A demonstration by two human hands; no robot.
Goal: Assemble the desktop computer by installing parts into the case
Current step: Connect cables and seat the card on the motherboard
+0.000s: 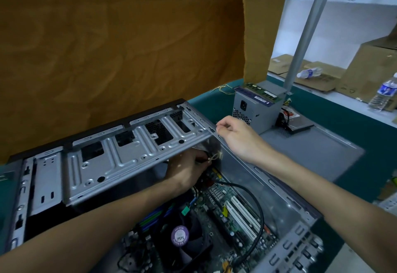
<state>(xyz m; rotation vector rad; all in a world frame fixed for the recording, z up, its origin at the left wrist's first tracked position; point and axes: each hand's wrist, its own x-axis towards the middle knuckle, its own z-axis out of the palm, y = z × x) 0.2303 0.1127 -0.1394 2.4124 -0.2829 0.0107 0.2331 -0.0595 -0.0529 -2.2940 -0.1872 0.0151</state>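
From the head camera, the open computer case (pixel 137 154) lay on the green bench (pixel 343 113), filling the near-left part of it, with its grey drive cage (pixel 120 156) raised over the motherboard (pixel 214 219). The left hand (pixel 187 171) reached under the cage's far end; its fingers seemed curled round a small bundle of wires with a pale connector (pixel 216 157), though shadow and the cage hid most of them. The right hand (pixel 234 135) rested at the case's far corner, thumb and forefinger pinching the top edge of the side wall just beside the cage. A black cable (pixel 255 199) looped across the board near the white slots (pixel 242 219), and the cooler fan (pixel 182 240) sat toward the near edge. Behind the right hand, toward the bench's far edge, stood the power supply (pixel 255 109) on a grey side panel (pixel 311 150).
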